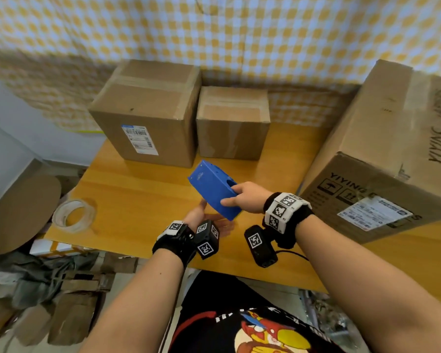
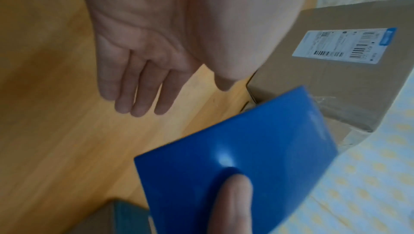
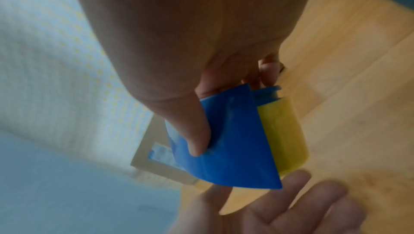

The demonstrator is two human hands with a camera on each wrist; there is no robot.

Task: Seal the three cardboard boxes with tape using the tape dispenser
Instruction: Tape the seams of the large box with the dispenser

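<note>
My right hand [image 1: 242, 197] grips the blue tape dispenser [image 1: 213, 189] above the wooden table, thumb on its side face. In the right wrist view the dispenser [image 3: 226, 142] carries a yellowish tape roll [image 3: 284, 137]. My left hand [image 1: 201, 215] is open, palm up, just under the dispenser's near end; in the left wrist view its fingers [image 2: 139, 85] are straight and apart from the blue dispenser [image 2: 246, 149]. Three cardboard boxes stand on the table: a medium box [image 1: 148, 110] at the back left, a small box [image 1: 233, 121] beside it, a large box [image 1: 382, 149] at the right.
A spare roll of clear tape [image 1: 73, 215] lies near the table's left edge [image 1: 69, 197]. Flattened cardboard and bags lie on the floor at the left [image 1: 61, 301]. A checked cloth [image 1: 214, 34] hangs behind the boxes.
</note>
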